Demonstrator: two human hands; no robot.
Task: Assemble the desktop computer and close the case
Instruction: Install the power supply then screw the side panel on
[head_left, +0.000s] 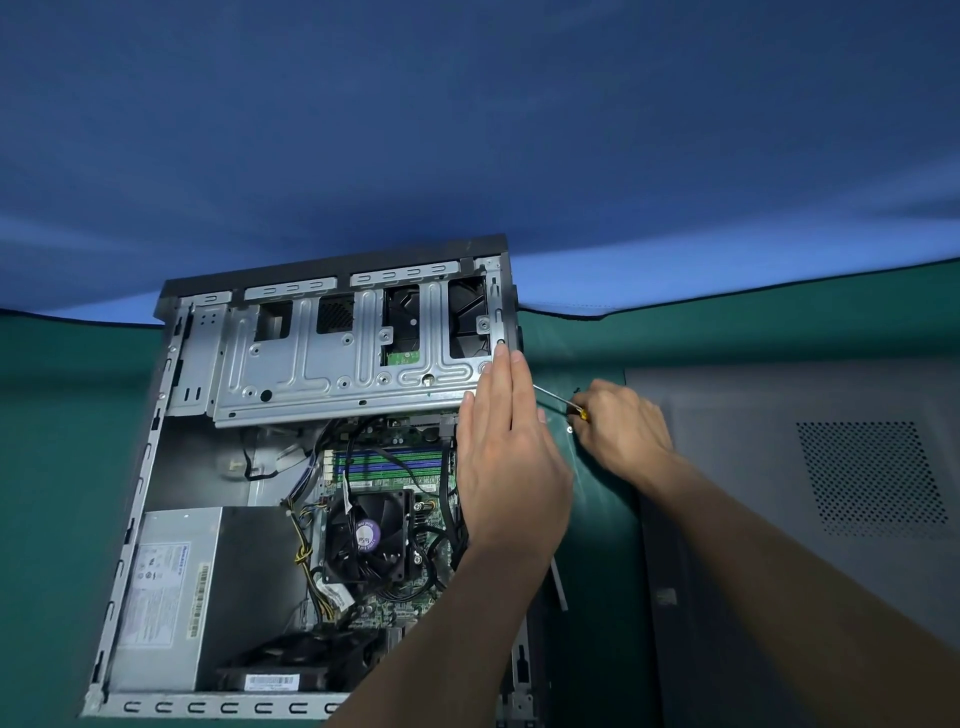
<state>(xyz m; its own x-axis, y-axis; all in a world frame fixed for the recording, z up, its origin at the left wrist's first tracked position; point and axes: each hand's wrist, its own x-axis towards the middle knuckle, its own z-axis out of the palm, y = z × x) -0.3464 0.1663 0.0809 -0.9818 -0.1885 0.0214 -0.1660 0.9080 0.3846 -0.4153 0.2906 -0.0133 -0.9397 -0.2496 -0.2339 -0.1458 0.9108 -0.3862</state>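
Observation:
An open desktop case (156, 457) lies on its side on a green mat. Inside it I see a silver drive cage (332, 358) at the far end, a motherboard with a black CPU fan (369, 535), and a grey power supply (166, 597). My left hand (506, 457) is flat with straight fingers, its fingertips pressing the right edge of the drive cage. My right hand (618, 431) grips a screwdriver (558, 400) with a yellow handle, its shaft pointing left toward the case's right wall. A small screw (570, 429) lies on the mat by that hand.
The grey side panel (831, 467) with a perforated vent lies on the mat to the right of the case. A blue cloth (467, 130) hangs behind the work area. Loose cables run across the motherboard.

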